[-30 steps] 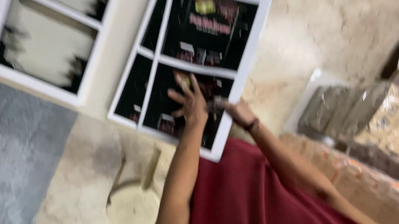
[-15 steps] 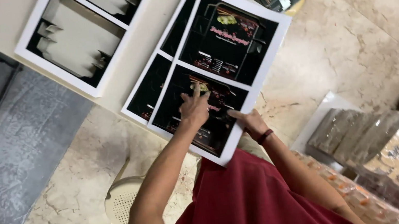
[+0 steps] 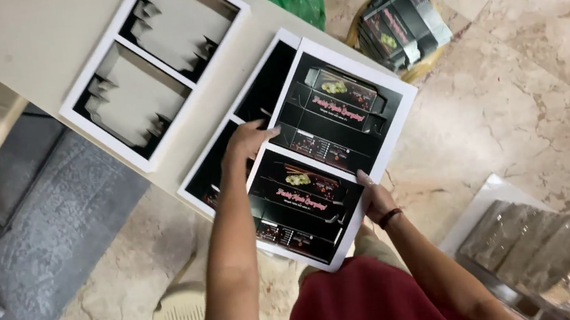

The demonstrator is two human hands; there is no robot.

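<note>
on the pale table (image 3: 53, 44) lies a glossy black printed sheet (image 3: 329, 154) with white border; left hand (image 3: 247, 143) presses flat on its left edge, fingers spread, right hand (image 3: 377, 200) pinches its right edge, arms outstretched

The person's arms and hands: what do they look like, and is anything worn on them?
Both arms are bare, with no sleeve visible along them. The left hand wears nothing that I can see. The right hand has a dark band around the wrist. No gloves are worn, and any rings are too small to tell.
</note>
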